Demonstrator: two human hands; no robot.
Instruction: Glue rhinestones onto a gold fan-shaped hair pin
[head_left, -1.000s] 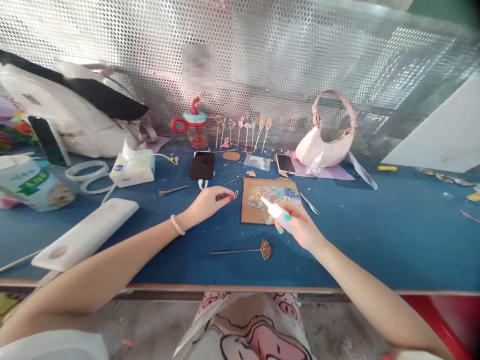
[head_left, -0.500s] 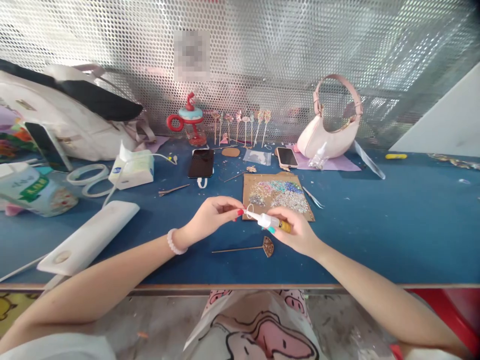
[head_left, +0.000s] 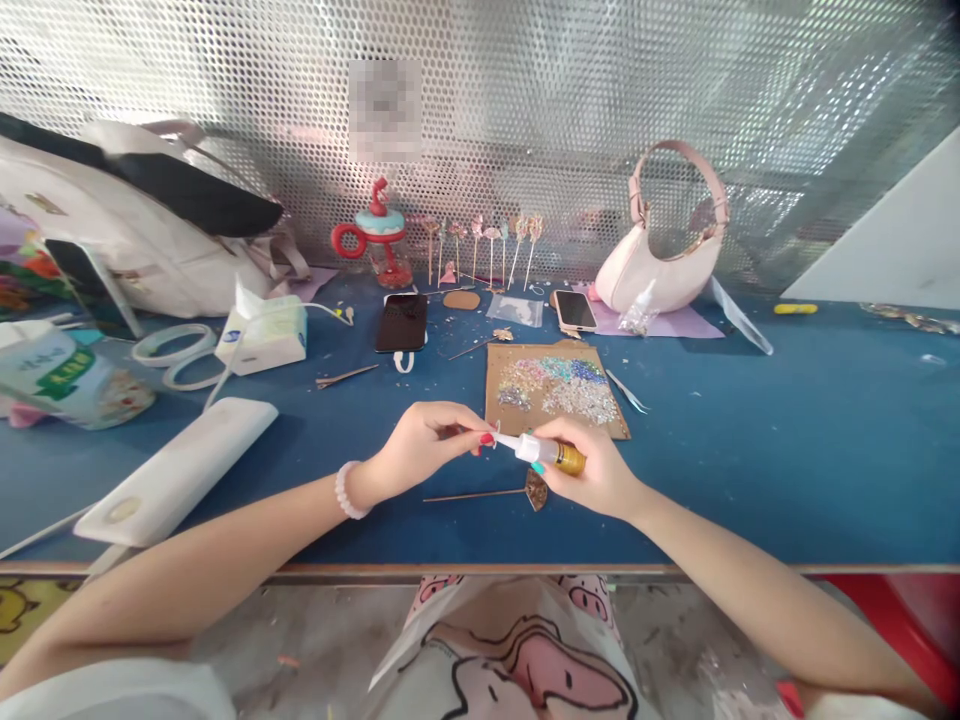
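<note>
My right hand [head_left: 596, 465] is closed around a small glue bottle [head_left: 566, 457] with a yellow label and a white tapered nozzle pointing left. Thumb and fingertips of my left hand [head_left: 431, 450] pinch a thin pale loop [head_left: 496, 432] at the nozzle's tip; whether it touches the nozzle I cannot tell. Below the hands, a hairpin [head_left: 476, 496] with a fan-shaped head lies on the blue table, its head partly behind my right fingers. Just beyond the hands is a cardboard sheet [head_left: 495, 365] bearing small coloured and clear rhinestones.
Tweezers [head_left: 627, 391] lie right of the cardboard, a metal hair clip [head_left: 347, 377] to its left. Phones [head_left: 402, 322], a tissue pack [head_left: 266, 340], a white power bank-like block [head_left: 180, 470], a red-handled cup [head_left: 382, 235], decorated sticks [head_left: 491, 250] and a pink handbag [head_left: 660, 270] stand farther out.
Both hands have come slightly lower, still close together. The loop in my left fingers has turned more edge-on, and the bottle lies more level. The hairpin stays in place.
</note>
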